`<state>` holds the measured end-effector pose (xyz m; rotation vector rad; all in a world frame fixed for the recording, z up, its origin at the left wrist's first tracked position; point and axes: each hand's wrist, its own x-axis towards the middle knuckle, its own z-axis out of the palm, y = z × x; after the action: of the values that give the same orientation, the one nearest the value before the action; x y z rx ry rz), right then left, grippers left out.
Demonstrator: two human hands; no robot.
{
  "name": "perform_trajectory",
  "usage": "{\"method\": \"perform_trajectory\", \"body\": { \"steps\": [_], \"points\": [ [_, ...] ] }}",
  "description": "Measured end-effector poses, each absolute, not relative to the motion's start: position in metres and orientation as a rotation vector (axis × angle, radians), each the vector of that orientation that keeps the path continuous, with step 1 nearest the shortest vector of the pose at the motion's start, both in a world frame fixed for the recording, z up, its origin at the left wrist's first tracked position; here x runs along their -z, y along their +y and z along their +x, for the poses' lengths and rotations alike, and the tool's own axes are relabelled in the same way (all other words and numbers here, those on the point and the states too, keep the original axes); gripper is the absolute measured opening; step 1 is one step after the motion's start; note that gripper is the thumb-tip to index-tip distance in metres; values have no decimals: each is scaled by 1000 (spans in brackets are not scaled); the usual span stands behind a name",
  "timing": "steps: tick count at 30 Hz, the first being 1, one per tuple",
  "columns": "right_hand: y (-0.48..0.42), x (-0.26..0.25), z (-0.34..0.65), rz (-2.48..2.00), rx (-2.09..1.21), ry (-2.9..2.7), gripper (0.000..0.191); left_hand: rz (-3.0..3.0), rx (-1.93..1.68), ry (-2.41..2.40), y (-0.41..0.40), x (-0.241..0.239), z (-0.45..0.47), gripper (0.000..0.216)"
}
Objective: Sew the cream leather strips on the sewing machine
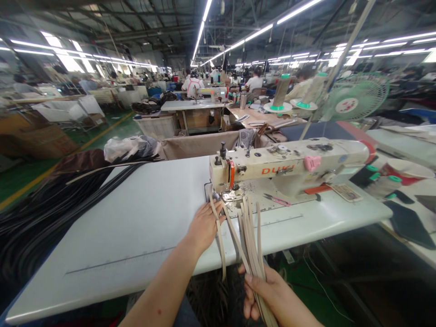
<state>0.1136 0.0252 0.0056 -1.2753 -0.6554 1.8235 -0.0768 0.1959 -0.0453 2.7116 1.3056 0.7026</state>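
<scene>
A bundle of beige strips [250,240] is gripped in the right hand [259,290], whose fingers are curled around it, with the thumb laid across the top, just off the near edge of the white table [153,213]. From there the strips are spread over the edge, and their far ends are brought close to the front of the sewing machine [289,165]. One strip of the bundle is angled away from the others, toward the needle area.

The left hand [203,225] is laid low over the table, just beside the needle area, with its fingers stretched forward and held close together. A separate beige strip [221,247] is seen running by its fingers and down over the table edge; whether it is pinched or merely touched cannot be told.

A pair of pink-handled snips [277,200] is placed on the table, beneath the machine's arm, and a pink object [312,162] is fixed to the machine's front. At the left, long black strips [30,231] are heaped beside and partly on the table. Behind the machine, a green fan [356,97] and two thread cones [282,93] are seen.
</scene>
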Motion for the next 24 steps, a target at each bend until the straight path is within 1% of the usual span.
{"method": "perform_trajectory", "body": {
  "steps": [8,24],
  "points": [
    [26,-4,115,-1274,-1858,-648,47,2750,-708,1294,200,51,-77,43],
    [25,-3,117,-1269,-1875,-662,47,2724,-682,1323,198,49,-77,44]
  ]
}}
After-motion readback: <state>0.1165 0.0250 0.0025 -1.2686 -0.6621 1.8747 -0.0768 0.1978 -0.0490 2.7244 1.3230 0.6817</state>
